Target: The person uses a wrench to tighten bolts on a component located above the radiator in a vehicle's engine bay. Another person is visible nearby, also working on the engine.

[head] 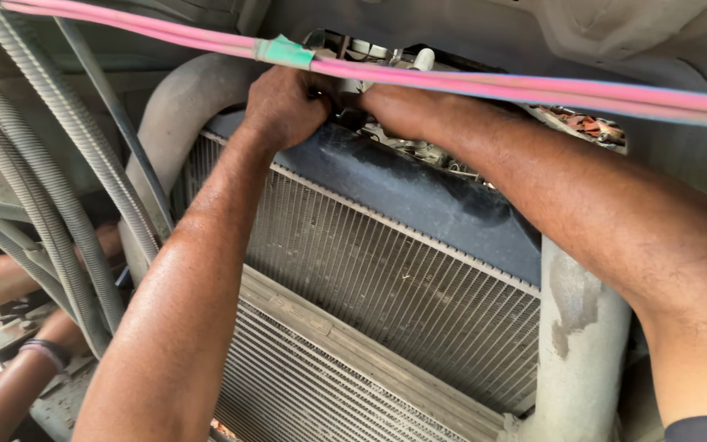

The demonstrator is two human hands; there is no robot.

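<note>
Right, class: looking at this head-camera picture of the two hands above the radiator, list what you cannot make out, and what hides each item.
- Head view: what the left hand and right hand grip, hidden by the fingers and the pink hoses.
- Head view: the radiator, its lower part cut off by the bottom edge, its middle covered by the left forearm.
- Head view: another person's arms, hidden behind the corrugated hoses and cut by the left edge.
</note>
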